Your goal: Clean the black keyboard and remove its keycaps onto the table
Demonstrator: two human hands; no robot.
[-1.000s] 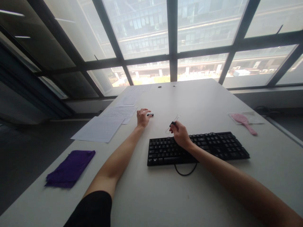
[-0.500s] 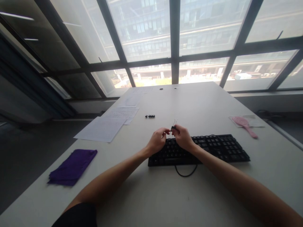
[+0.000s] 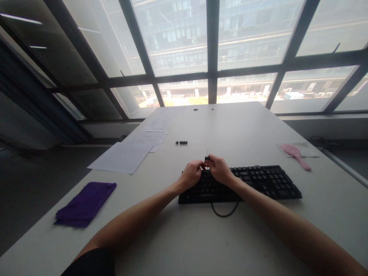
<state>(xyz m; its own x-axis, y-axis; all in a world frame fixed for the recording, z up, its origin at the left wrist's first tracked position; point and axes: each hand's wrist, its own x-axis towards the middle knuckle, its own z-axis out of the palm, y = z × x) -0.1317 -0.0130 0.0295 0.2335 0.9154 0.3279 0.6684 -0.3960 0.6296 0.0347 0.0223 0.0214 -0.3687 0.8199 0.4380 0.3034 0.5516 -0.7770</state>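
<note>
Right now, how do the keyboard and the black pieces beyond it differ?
Size: the keyboard is long and broad; the black pieces are tiny.
Position: the left hand and right hand partly hide the keyboard, while the black pieces are in plain view.
Form: the keyboard is one body; the black pieces make a short row with a gap.
Both are dark and on the table.

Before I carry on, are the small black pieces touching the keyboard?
Apart: the head view shows bare tabletop between the black pieces and the keyboard.

Hands [image 3: 220,170] over black keyboard [image 3: 266,180]
</note>
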